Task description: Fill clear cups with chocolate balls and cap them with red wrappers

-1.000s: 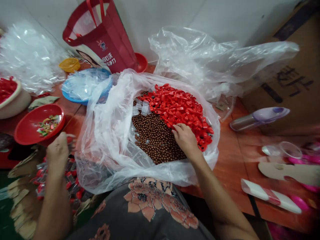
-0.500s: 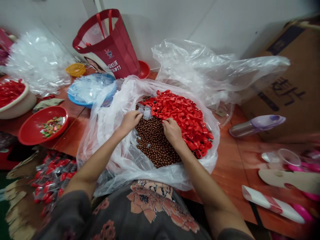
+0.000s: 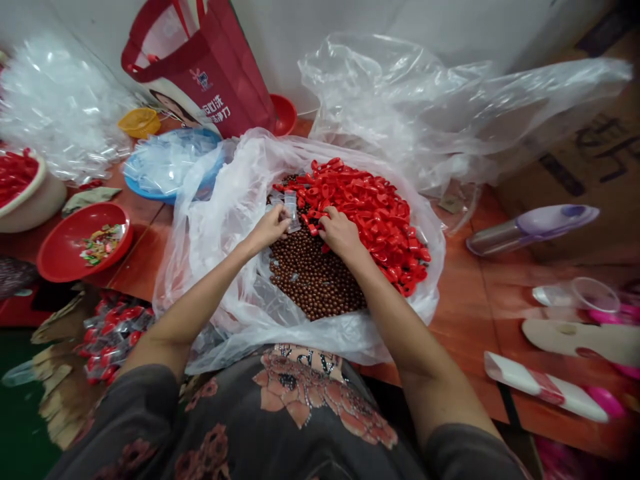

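Over the left side of a pile of brown beads (image 3: 317, 280), my left hand (image 3: 270, 228) pinches a small clear plastic case (image 3: 291, 208). My right hand (image 3: 341, 233) is curled at the near left edge of a heap of red plastic pieces (image 3: 367, 203), with a red piece (image 3: 313, 225) at its fingertips. Beads and red pieces lie together in a large, open translucent plastic bag (image 3: 210, 267). Both hands are close together, their fingertips a short gap apart.
Left are a red bowl (image 3: 55, 257) with small colourful bits, a blue basin (image 3: 150, 193) of clear pieces, and a cream bowl (image 3: 43, 203). Behind stands a red shopping bag (image 3: 235, 73). Right are a bottle (image 3: 535, 227) and cardboard box (image 3: 555, 220). Bagged red items (image 3: 113, 333) lie lower left.
My left hand came from beside the red bowl to the clear cases and now grips one. My right hand moved left and away from me along the red heap's edge. The view shifted slightly.
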The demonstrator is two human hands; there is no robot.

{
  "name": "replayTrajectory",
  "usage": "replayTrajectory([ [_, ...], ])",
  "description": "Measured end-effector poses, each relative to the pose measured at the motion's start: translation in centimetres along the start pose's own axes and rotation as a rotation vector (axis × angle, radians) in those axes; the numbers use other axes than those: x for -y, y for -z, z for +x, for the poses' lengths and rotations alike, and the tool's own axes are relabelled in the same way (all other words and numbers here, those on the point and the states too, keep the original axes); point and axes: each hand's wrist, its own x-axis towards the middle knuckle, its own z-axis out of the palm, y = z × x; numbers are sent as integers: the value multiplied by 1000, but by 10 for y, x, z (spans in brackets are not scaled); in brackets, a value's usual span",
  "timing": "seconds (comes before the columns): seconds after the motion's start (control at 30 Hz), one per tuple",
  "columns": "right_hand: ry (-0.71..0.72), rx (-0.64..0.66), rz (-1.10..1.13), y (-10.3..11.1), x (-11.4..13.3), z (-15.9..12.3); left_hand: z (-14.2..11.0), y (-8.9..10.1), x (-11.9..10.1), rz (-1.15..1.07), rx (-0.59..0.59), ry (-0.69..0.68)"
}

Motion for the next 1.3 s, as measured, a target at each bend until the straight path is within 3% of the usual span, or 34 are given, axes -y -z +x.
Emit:
replayTrajectory([
  [0.1, 38, -25, 76, 8, -6, -13, -28, 13, 4, -130, 166, 178],
  [0.2, -7, -230, 298, 18, -7, -32, -42, 14, 10, 158, 271, 128],
  [0.3, -210, -414, 684, 26, -3, -59, -40, -1, 10, 489, 320, -12],
  [0.43, -494, -455, 1070, 27, 2, -103, -24, -32, 3, 599, 293, -25],
  [0.5, -577, -414, 1120, 23, 2, -126, -15, -41, 0, 571, 294, -40],
  [0.6, -638, -312, 1107, 19, 1, -156, -5, -39, 1, 515, 329, -40],
  [0.77, -524, -163, 834, 17, 4, -182, 1, -32, 12, 336, 452, 30],
  [0.93, -460, -122, 788, 14, 2, -181, 0, -70, 15, 156, 410, -57],
  [1.1, -464, -152, 922, 9, -4, -183, -2, -102, 12, -52, 381, -74],
  [1.3, -605, -200, 1337, 15, -4, -181, -19, -102, 4, -397, 394, 26],
])
